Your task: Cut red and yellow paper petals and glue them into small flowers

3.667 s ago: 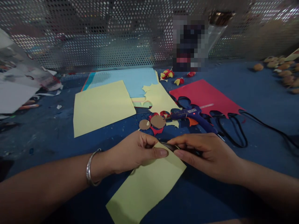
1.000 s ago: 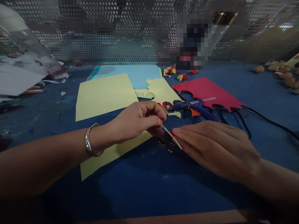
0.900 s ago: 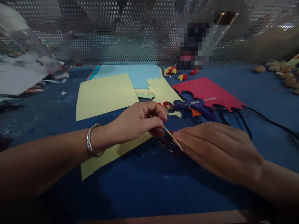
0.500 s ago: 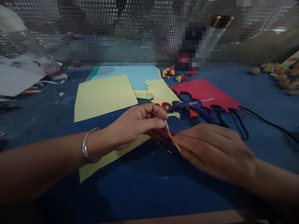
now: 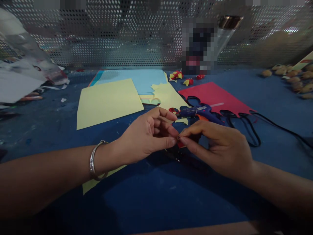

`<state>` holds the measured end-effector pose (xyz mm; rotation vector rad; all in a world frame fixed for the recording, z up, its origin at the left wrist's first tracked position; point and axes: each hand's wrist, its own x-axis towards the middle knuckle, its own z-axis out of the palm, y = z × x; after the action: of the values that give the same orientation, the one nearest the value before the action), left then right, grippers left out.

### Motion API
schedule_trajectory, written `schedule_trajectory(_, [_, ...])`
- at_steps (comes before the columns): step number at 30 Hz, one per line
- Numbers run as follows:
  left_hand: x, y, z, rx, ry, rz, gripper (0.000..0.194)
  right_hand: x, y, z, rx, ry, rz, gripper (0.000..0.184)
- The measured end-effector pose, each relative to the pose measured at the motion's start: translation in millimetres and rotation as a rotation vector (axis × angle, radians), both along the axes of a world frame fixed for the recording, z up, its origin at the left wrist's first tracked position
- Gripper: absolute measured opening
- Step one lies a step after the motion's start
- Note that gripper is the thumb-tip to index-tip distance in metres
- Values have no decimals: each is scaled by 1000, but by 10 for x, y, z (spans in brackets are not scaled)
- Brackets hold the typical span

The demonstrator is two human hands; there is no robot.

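Note:
My left hand point(image 5: 144, 138), with a silver bangle at the wrist, has its forefinger raised and apart. Its thumb and another fingertip come close together at the small piece, and what lies between them is hidden. My right hand point(image 5: 220, 147) pinches a small paper piece point(image 5: 178, 138), nearly covered by the fingertips. Just under the fingertips a bit of red paper point(image 5: 181, 144) shows. A dark object with shiny spots point(image 5: 174, 155), partly in shadow, lies on the table below. Beneath my left forearm a yellow sheet point(image 5: 91, 186) sticks out.
Beyond my right hand lies a blue glue gun point(image 5: 193, 111), its cord trailing right. Red paper point(image 5: 210, 94) with scalloped cuts, a yellow sheet point(image 5: 110, 101) and blue paper point(image 5: 137, 78) spread behind. Red-and-yellow paper pieces point(image 5: 188, 82) sit near the mesh wall point(image 5: 110, 39).
The yellow sheet first held and worked with a dark tool was put down to the left. A thin yellow paper piece then showed between my hands. My right hand has turned; the piece is mostly hidden.

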<state>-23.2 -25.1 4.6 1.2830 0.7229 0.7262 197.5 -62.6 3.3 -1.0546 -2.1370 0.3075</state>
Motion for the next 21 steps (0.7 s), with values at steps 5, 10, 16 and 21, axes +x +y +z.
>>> schedule_trajectory(5, [22,-19,-6,60,49,15,49,-3,29,-6,-72,46,6,7])
schedule_trajectory(10, [39,-33,-28,109,81,51,46,-26,39,-2,-134,86,15,9])
schedule_trajectory(16, [39,2,-42,40,87,77,45,-27,67,-20,-200,156,-1,10])
schedule_trajectory(21, [37,29,-27,-73,10,106,48,-20,86,-21,-269,188,-40,13])
